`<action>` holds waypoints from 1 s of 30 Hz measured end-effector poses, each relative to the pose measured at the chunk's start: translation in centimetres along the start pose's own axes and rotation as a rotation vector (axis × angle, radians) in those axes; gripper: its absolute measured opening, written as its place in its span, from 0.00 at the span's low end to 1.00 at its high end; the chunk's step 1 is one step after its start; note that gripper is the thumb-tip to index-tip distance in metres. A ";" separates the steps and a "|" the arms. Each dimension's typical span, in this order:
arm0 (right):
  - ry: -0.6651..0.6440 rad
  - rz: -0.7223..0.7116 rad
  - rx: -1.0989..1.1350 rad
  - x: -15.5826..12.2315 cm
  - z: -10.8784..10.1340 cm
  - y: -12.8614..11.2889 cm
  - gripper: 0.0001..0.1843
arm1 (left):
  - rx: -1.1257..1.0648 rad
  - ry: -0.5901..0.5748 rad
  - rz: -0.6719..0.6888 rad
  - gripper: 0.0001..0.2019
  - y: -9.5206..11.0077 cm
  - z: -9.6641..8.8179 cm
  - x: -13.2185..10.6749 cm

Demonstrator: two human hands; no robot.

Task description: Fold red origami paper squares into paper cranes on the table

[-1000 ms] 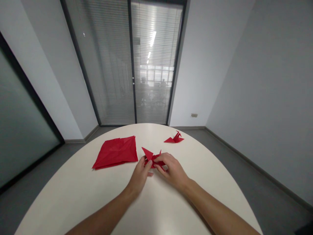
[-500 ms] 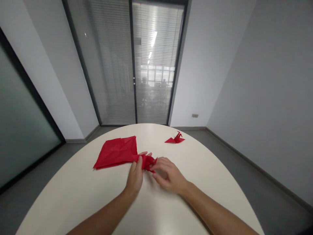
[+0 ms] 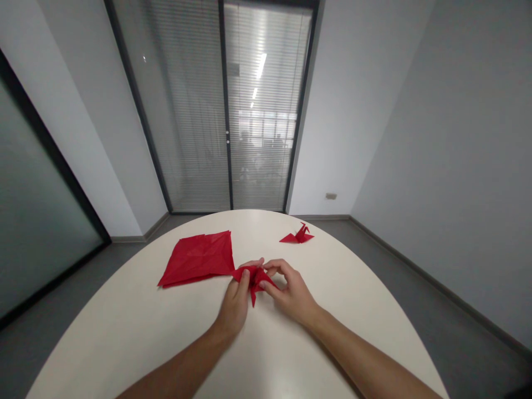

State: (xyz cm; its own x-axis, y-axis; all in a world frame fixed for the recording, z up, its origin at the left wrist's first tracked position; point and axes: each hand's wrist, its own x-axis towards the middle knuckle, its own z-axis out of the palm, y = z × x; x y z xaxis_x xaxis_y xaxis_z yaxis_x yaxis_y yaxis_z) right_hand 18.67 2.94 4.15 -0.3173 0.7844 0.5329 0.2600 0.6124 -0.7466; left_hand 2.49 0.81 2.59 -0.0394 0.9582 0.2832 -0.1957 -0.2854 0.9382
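Between my two hands is a red folded-paper crane, held just above the table, with one narrow point hanging down toward me. My left hand grips its left side, thumb on top and fingers behind. On the right side, my right hand pinches a paper flap between thumb and forefinger. Parts of the paper are covered by my fingers. To the left lies a stack of red paper sheets, its right corner close to the held piece.
A finished-looking red paper crane stands near the far right edge of the round white table. Beyond the table are a glass door with blinds and pale walls with a small socket plate.
The held paper has turned and spread, so a point now hangs toward me. My right hand has closed onto its right flap. The stack and the standing crane have stayed put.
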 end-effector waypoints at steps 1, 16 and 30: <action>-0.002 0.014 0.008 0.0 -0.1 0.0 0.13 | -0.019 0.027 -0.015 0.24 0.1 0.0 0.1; 0.025 0.034 -0.080 0.1 -0.6 0.3 0.15 | 0.075 0.268 -0.043 0.25 -0.7 -1.3 0.6; -0.067 -0.247 -0.362 0.3 -0.9 -0.8 0.11 | 0.225 0.074 0.058 0.15 0.8 -0.2 -0.2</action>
State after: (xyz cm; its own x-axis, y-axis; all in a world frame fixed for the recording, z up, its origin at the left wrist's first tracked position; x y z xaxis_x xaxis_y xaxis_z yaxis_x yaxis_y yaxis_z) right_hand 19.22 2.76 5.32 -0.4649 0.6097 0.6420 0.4678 0.7848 -0.4065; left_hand 2.11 0.43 3.20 -0.1179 0.9363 0.3307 0.0320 -0.3293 0.9437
